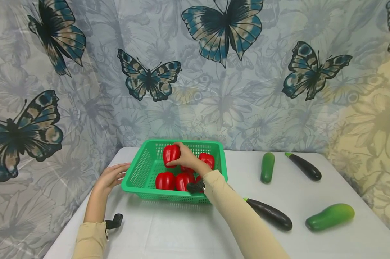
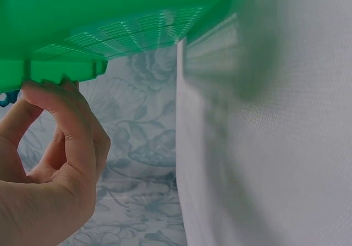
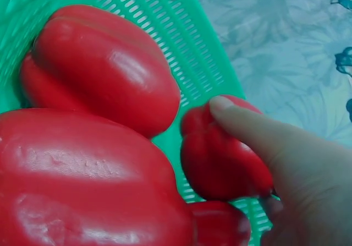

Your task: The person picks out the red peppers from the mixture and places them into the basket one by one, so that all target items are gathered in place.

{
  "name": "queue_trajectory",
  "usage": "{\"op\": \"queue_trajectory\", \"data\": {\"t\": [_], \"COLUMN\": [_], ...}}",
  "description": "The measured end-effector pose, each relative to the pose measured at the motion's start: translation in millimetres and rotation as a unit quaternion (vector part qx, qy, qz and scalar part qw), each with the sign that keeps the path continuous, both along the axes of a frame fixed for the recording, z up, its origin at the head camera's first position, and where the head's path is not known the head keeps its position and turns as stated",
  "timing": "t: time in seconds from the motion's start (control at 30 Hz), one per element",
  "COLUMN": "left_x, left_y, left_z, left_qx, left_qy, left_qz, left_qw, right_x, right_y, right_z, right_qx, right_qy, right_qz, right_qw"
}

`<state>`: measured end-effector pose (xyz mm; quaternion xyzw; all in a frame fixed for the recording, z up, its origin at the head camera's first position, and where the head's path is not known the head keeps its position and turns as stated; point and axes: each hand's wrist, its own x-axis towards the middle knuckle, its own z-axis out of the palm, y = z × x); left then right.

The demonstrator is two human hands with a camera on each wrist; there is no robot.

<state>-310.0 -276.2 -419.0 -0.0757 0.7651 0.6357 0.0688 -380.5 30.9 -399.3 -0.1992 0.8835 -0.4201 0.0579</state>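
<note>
A green plastic basket (image 1: 138, 196) with slotted walls stands on the white table and holds several red bell peppers (image 1: 165, 181). My right hand (image 1: 189, 160) reaches over the basket and grips one bell pepper (image 1: 170, 155) near the back left; the thumb lies across it in the right wrist view. That held bell pepper (image 3: 220, 158) is lifted in the head view. At the basket's left side, my left hand (image 1: 110, 177) has its fingertips on the rim. The left wrist view shows finger and thumb (image 2: 60, 141) curled together at the rim (image 2: 60, 70).
To the right of the basket lie a green zucchini (image 1: 267, 168), an eggplant (image 1: 303, 166) at the back, another eggplant (image 1: 269, 214) nearer, and a larger green zucchini (image 1: 330, 217). A butterfly-patterned cloth (image 1: 224, 108) hangs behind the table (image 1: 169, 230) and along its sides.
</note>
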Motion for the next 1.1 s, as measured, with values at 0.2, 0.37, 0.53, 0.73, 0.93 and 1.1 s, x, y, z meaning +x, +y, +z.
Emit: {"op": "queue_trajectory", "data": {"t": [0.2,0.37,0.53,0.73,0.93,1.1], "left_x": [-1.6,-3.2,-3.3,-1.5,0.0,0.2], "left_y": [0.1,0.5,0.3,0.1,0.7,1.4], "left_z": [-0.6,-1.3,-1.0,-0.2,1.6,2.3], "left_qx": [0.005,0.005,-0.001,0.0,0.0,0.004], "left_qy": [0.001,0.003,0.002,0.002,0.001,0.002], "left_qz": [-0.002,0.0,0.0,-0.002,-0.002,0.001], "left_qw": [1.0,1.0,1.0,1.0,1.0,1.0], "right_x": [0.8,0.1,-1.1,-1.4,-2.3,-4.3], "right_y": [0.7,0.5,-0.4,-1.8,-2.5,-3.4], "right_z": [0.7,1.1,0.5,1.2,0.8,-1.2], "right_qx": [0.031,0.061,0.089,0.115,0.141,0.163], "right_qy": [-0.007,0.007,0.014,0.01,0.017,0.022], "right_qz": [0.005,0.024,0.036,0.041,0.048,0.052], "right_qw": [0.9995,0.9979,0.9953,0.9925,0.9886,0.9851]}}
